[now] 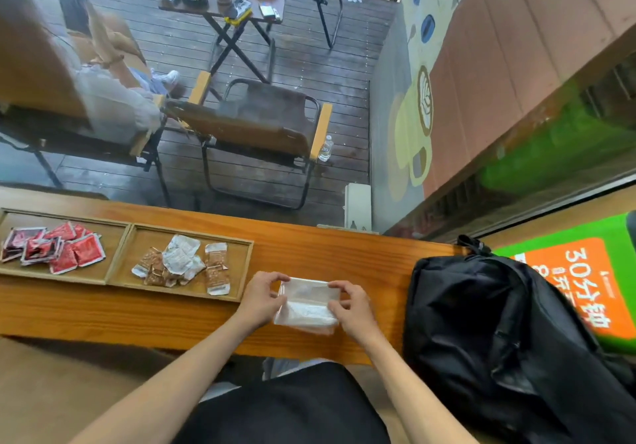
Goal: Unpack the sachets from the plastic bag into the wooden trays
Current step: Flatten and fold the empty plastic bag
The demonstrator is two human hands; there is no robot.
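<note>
A clear plastic bag point(307, 302), folded flat, lies on the wooden counter point(330, 247) in front of me. My left hand point(260, 297) pinches its left edge and my right hand point(348, 306) pinches its right edge. To the left stand two wooden trays side by side. The left tray point(113, 237) holds several red sachets point(55, 247). The right tray point(241, 271) holds several brown and white sachets point(182, 264). I cannot tell whether anything is inside the bag.
A black backpack point(499, 340) sits on the counter close to my right hand. Beyond the counter's far edge is a window with folding chairs point(265, 123), a small table and a seated person outside.
</note>
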